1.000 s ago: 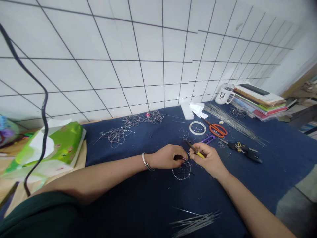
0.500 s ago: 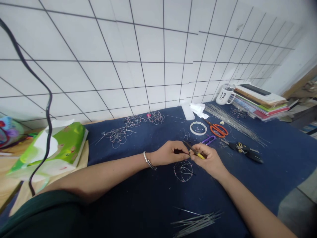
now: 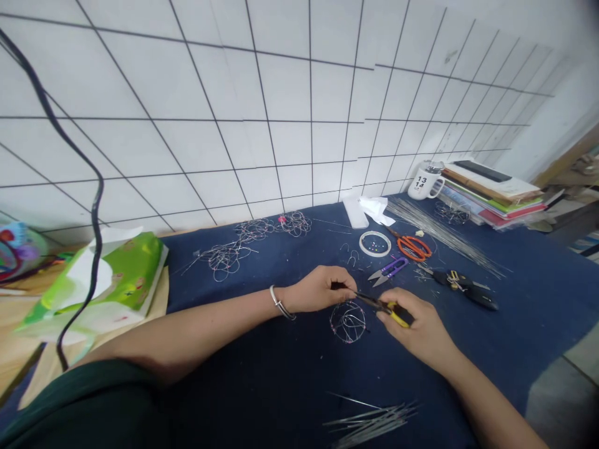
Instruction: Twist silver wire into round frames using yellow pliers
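Observation:
My left hand [image 3: 322, 289] is closed, thumb and forefinger pinched on a beaded wire ring [image 3: 347, 323] that hangs just below the fingertips over the dark blue cloth [image 3: 281, 374]. Yellow-handled pliers [image 3: 397, 313] are in my right hand [image 3: 415, 319], its fingers wrapped round the handles. The dark jaws point left and meet the wire at my left fingertips; the exact contact is too small to make out. Purple snips [image 3: 392, 267] lie just beyond my right hand, near a round white dish [image 3: 375, 244] of small beads.
Orange scissors [image 3: 413, 246], black pliers [image 3: 468, 290] and long straight wires [image 3: 444, 234] lie to the right. Behind them stand a mug [image 3: 425, 179] and stacked books [image 3: 491, 187]. Tangled wire pieces [image 3: 224, 259], a green tissue pack [image 3: 135, 274] and cut wires [image 3: 374, 424] are also around.
My right hand has moved right and slightly down, away from my left fingertips. The pliers have turned, with their jaws now at the wire. The purple snips show more fully.

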`<state>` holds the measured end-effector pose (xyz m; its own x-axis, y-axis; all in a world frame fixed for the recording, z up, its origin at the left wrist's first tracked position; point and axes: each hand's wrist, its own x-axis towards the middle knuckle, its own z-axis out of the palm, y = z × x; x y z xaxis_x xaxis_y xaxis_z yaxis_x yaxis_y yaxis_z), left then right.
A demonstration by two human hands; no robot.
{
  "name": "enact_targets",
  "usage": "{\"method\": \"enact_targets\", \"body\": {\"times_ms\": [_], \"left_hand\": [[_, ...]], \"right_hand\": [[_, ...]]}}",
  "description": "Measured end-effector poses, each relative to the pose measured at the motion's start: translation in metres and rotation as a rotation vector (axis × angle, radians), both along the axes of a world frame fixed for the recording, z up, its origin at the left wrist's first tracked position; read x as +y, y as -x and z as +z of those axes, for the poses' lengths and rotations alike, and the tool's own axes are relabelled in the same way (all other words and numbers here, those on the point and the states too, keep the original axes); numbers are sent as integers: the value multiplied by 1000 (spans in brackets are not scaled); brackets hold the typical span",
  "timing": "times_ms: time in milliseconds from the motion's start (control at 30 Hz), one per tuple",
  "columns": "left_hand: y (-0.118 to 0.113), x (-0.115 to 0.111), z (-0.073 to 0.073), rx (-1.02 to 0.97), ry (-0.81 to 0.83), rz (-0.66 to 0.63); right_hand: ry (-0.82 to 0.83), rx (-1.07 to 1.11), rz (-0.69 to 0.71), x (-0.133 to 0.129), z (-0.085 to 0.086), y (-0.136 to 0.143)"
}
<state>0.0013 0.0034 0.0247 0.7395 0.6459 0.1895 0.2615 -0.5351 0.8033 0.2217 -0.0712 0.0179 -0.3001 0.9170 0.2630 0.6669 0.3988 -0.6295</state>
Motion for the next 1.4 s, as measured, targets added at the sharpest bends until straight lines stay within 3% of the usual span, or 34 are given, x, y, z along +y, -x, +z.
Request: {"method": "enact_targets", "body": {"times_ms": [233,433,667,900,1167,1400], "left_hand": [[-2,-1,-2,-22,-23,-41],[-2,-1,-5,-36,-46,-77],[-1,-2,-2,-60,-55,-90],[-1,-3,-1,-62,-12,-82],[0,-2,1,-77,-108,-115],[3,-1,4,-75,-164,-116]], "right_hand": [[-142,-248,-21,-31,-14,-12],[-214,-370,-152,-31,-15,-1],[-211,-461,-176,-32,-14,7],[-245,-494,-210,-35,-13,8],[-262,-497,-230,-36,-14,8],[-291,-503,-175,-44,0,1]]}}
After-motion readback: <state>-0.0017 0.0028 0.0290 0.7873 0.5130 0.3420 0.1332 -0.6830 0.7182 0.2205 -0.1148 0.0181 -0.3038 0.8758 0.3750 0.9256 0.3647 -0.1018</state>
